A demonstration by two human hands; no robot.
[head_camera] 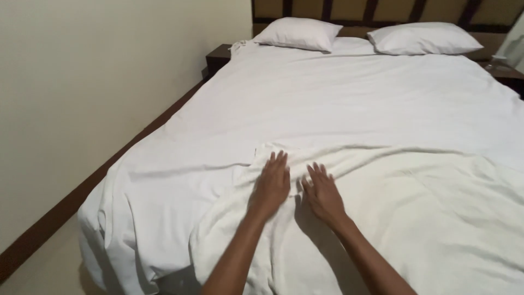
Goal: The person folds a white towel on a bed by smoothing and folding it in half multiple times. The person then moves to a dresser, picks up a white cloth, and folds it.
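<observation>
A white bed sheet (327, 98) covers a wide bed. Over its near end lies a thicker cream-white blanket (426, 207), rumpled at its far left corner. My left hand (270, 186) rests flat on that corner with fingers spread, palm down. My right hand (323, 192) lies flat on the blanket just to the right of it, fingers apart. Neither hand grips any cloth. Both forearms reach in from the bottom edge.
Two white pillows (299, 34) (423, 38) lie at the head of the bed against a dark wooden headboard (382, 8). A cream wall (82, 82) runs along the left with a dark skirting board (60, 210). Dark bedside tables (218, 54) (505, 71) flank the bed.
</observation>
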